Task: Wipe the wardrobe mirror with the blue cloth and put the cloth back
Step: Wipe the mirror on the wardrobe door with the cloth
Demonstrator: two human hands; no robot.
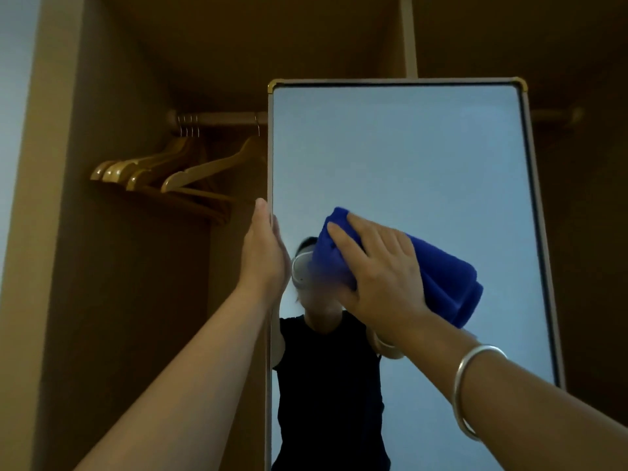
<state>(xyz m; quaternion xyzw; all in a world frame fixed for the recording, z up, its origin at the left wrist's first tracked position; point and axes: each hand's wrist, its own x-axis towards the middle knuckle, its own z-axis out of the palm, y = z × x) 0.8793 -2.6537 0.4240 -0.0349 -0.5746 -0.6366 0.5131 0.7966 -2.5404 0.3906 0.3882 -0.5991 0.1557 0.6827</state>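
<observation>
Two hands | right (380,277) presses blue cloth (441,280) on mirror (407,158) | left (263,253) grips mirror edge | wardrobe (136,96): hangers (176,171)

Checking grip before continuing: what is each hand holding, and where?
Right hand presses the blue cloth flat against the glass; left hand grips the mirror's left edge.

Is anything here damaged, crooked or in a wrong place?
Nothing stands out. The mirror shows no crack, the hangers hang on the rail, and the right hand presses the blue cloth on the glass.
</observation>
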